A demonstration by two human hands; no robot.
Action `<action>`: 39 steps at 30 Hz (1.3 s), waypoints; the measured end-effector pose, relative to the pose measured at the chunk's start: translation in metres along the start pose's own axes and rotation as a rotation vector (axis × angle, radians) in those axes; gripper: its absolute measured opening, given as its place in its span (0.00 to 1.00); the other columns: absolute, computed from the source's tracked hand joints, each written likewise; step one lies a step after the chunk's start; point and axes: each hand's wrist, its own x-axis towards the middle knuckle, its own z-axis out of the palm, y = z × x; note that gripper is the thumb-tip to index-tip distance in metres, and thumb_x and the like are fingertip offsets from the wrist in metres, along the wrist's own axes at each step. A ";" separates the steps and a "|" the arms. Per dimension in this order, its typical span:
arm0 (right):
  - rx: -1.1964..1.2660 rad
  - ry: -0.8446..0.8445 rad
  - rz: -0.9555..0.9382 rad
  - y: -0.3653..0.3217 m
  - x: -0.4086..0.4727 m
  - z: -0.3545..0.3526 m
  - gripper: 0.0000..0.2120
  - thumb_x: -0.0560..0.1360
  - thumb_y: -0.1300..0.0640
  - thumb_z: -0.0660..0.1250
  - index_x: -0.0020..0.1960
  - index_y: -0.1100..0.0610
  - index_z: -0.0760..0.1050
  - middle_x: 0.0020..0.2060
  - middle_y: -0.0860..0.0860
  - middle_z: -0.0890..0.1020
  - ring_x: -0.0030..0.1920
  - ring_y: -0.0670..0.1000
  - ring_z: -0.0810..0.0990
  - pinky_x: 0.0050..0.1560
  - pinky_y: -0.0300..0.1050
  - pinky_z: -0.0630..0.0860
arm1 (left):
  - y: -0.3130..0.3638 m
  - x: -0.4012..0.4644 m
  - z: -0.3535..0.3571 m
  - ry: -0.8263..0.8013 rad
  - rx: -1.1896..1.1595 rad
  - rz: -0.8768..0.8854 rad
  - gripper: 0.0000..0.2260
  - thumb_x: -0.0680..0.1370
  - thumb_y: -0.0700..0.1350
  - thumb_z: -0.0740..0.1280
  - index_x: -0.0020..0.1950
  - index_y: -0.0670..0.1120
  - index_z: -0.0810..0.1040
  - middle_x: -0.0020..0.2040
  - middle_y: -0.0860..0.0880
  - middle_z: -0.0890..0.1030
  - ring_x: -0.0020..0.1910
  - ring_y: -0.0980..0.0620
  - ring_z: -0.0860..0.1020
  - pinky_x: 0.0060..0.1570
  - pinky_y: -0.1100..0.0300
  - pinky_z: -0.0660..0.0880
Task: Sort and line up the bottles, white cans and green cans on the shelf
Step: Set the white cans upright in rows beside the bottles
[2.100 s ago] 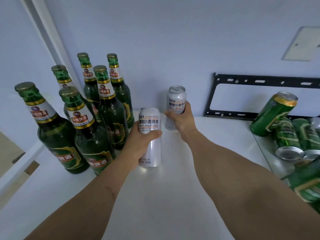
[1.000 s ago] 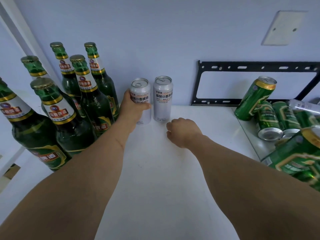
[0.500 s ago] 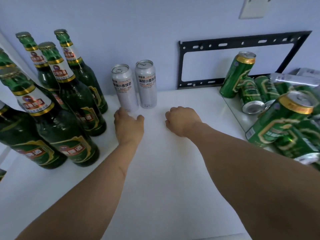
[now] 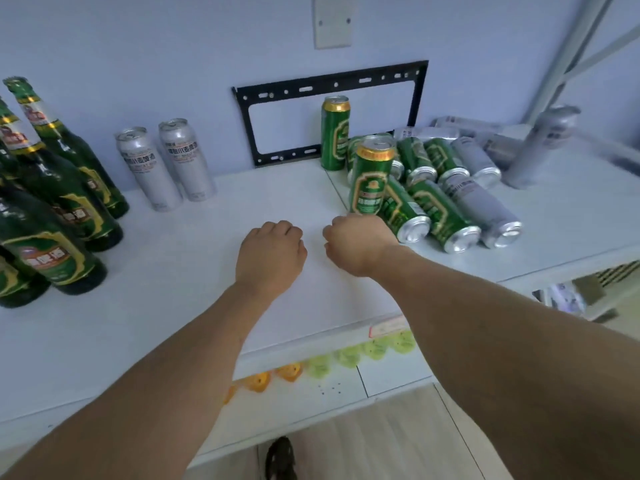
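Note:
Several green glass bottles [image 4: 59, 202] stand grouped at the left of the white shelf [image 4: 173, 292]. Two white cans [image 4: 168, 164] stand upright side by side against the wall, right of the bottles. A pile of green cans [image 4: 429, 202] and white cans [image 4: 481, 202] lies on its side at the right; two green cans stand upright, one near the wall [image 4: 335, 133] and one in front [image 4: 371, 174]. My left hand [image 4: 270, 254] hovers over mid-shelf, fingers curled, holding nothing. My right hand [image 4: 356, 244], also curled and holding nothing, is just below the front upright green can.
A black metal bracket [image 4: 329, 91] is fixed to the wall behind the shelf. A grey upright post [image 4: 540, 143] stands at the far right. Below the shelf's front edge a lower shelf holds yellow and green items [image 4: 325, 365]. Floor shows beneath.
My left hand let go of the white can beside the other one at the wall. Both hands drew back to mid-shelf and shifted right toward the can pile as the view turned right.

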 end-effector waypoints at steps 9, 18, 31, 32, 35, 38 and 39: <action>0.028 0.041 0.254 0.117 -0.122 -0.027 0.11 0.78 0.54 0.58 0.54 0.54 0.78 0.53 0.52 0.81 0.54 0.58 0.79 0.41 0.46 0.68 | 0.160 0.035 -0.039 0.084 -0.129 0.126 0.10 0.74 0.46 0.64 0.42 0.44 0.83 0.39 0.46 0.81 0.38 0.43 0.79 0.33 0.56 0.72; 0.049 0.089 0.503 0.252 -0.162 -0.025 0.12 0.80 0.50 0.57 0.54 0.54 0.76 0.52 0.53 0.80 0.52 0.58 0.79 0.42 0.45 0.67 | 0.265 0.122 -0.027 -0.022 -0.262 0.052 0.16 0.78 0.49 0.62 0.61 0.43 0.78 0.58 0.43 0.79 0.57 0.42 0.75 0.52 0.51 0.72; 0.841 0.240 0.933 0.395 -0.094 0.052 0.35 0.73 0.42 0.70 0.73 0.56 0.60 0.68 0.54 0.72 0.62 0.58 0.75 0.55 0.51 0.74 | 0.316 0.213 0.045 -0.525 -0.056 -0.352 0.36 0.80 0.61 0.50 0.76 0.34 0.58 0.73 0.37 0.68 0.75 0.38 0.57 0.73 0.43 0.52; 0.911 0.278 0.931 0.400 -0.086 0.056 0.38 0.73 0.43 0.71 0.75 0.56 0.58 0.69 0.54 0.70 0.64 0.58 0.74 0.55 0.50 0.74 | 0.319 0.213 0.047 -0.516 -0.067 -0.372 0.36 0.80 0.61 0.51 0.76 0.33 0.58 0.73 0.37 0.69 0.75 0.38 0.57 0.72 0.44 0.53; 1.115 0.362 0.921 0.413 -0.066 0.064 0.46 0.71 0.43 0.74 0.78 0.53 0.52 0.71 0.52 0.68 0.67 0.56 0.72 0.59 0.51 0.73 | 0.327 0.214 0.048 -0.494 -0.139 -0.415 0.35 0.81 0.59 0.54 0.76 0.32 0.56 0.73 0.36 0.67 0.73 0.39 0.60 0.71 0.47 0.57; 1.228 0.393 0.879 0.423 -0.052 0.075 0.34 0.69 0.46 0.76 0.68 0.49 0.61 0.64 0.51 0.75 0.59 0.55 0.77 0.59 0.51 0.75 | 0.339 0.214 0.045 -0.519 -0.280 -0.485 0.36 0.82 0.57 0.56 0.77 0.31 0.49 0.76 0.34 0.59 0.73 0.38 0.62 0.71 0.48 0.60; 1.245 0.395 0.872 0.426 -0.049 0.077 0.28 0.69 0.48 0.76 0.61 0.48 0.63 0.61 0.51 0.77 0.54 0.54 0.78 0.56 0.50 0.75 | 0.343 0.213 0.042 -0.530 -0.358 -0.549 0.38 0.82 0.58 0.57 0.77 0.31 0.47 0.77 0.34 0.56 0.74 0.38 0.62 0.70 0.49 0.61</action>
